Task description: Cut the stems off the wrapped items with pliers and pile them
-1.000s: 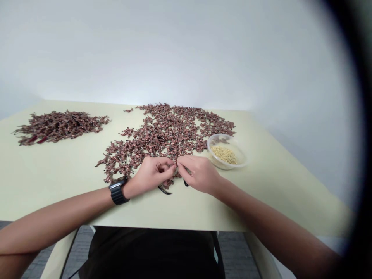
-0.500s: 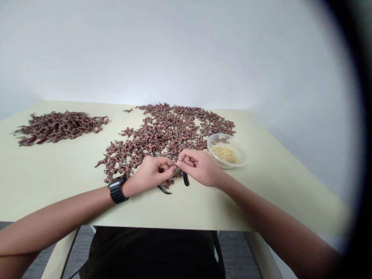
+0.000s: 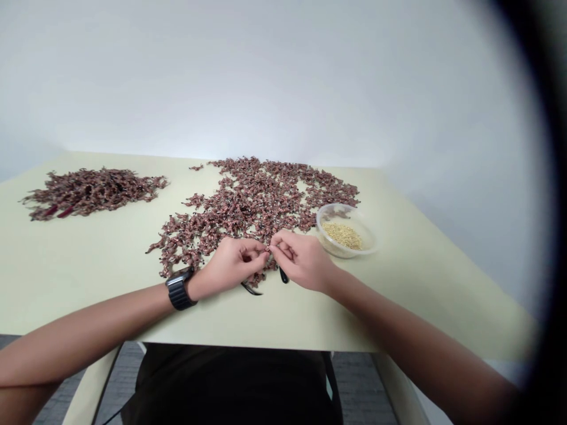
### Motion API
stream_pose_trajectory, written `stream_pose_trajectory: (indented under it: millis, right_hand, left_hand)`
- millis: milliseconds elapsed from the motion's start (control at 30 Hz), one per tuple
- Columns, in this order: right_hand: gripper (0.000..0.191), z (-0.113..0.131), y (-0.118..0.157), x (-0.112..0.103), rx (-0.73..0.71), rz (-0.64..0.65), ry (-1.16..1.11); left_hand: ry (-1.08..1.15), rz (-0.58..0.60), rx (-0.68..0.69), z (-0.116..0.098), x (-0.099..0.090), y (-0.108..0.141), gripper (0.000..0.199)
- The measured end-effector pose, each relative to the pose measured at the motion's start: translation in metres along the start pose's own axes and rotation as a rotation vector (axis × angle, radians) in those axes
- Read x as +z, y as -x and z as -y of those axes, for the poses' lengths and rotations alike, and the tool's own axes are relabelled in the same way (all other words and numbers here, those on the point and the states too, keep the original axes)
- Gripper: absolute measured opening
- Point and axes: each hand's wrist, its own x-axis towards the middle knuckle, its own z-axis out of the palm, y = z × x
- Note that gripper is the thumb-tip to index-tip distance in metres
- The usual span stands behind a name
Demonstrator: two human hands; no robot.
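My left hand [image 3: 237, 260] is closed in a pinch around a small reddish-brown piece [image 3: 267, 250], only a bit of which shows between the fingertips. Opposite it, my right hand [image 3: 303, 257] also pinches, its thumb and forefinger meeting at the same spot; what it holds is too small to make out. Beneath the hands two black curved handles [image 3: 251, 289] stick out, like those of pliers, the rest of the tool hidden. Just beyond the hands spreads a wide scatter of small glossy reddish-brown pieces [image 3: 248, 203] with dark tips.
To the right of my right hand stands a clear round plastic bowl [image 3: 325, 241] holding many tiny gold-coloured bits [image 3: 343, 235]. A heaped pile of brown pieces [image 3: 95, 190] lies at the left of the pale yellow table [image 3: 283, 324], with two dark red items at its front. A wall rises behind.
My right hand has turned slightly and dropped a little at the wrist, its fingers curled closer. My left hand keeps its pinch in almost the same place.
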Motion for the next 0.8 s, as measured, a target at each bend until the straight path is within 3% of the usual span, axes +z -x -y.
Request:
stream_pose_trajectory:
  millis: [100,200,333,467,600,700,800]
  right_hand:
    - [0.016,0.006,-0.002,0.007,0.287,-0.031,-0.286]
    - [0.025,0.006,-0.005,0.009,0.512,0.049,-0.598]
    - [0.033,0.002,-0.008,0.006,0.604,0.098,-0.785]
    - [0.026,-0.001,-0.007,0.005,0.491,0.074,-0.589]
    - [0.014,-0.005,-0.004,0.005,0.207,-0.03,-0.241]
    - [0.016,-0.012,-0.001,0.003,-0.049,-0.002,0.009]
    - [0.021,-0.018,0.001,0.002,-0.186,0.036,0.169]
  left_hand:
    - [-0.204,-0.08,0.075,0.0,0.0,0.0,0.027]
    - [-0.328,-0.093,0.111,0.0,-0.001,0.001,0.028]
    - [-0.379,-0.085,0.104,0.0,-0.001,0.001,0.029]
    - [-0.333,-0.082,0.089,0.0,-0.002,0.0,0.028]
    - [-0.195,-0.073,0.063,0.001,-0.002,-0.002,0.029]
    - [-0.103,-0.048,0.035,0.001,-0.003,-0.003,0.03]
    - [-0.082,-0.042,0.023,-0.001,-0.002,-0.003,0.028]
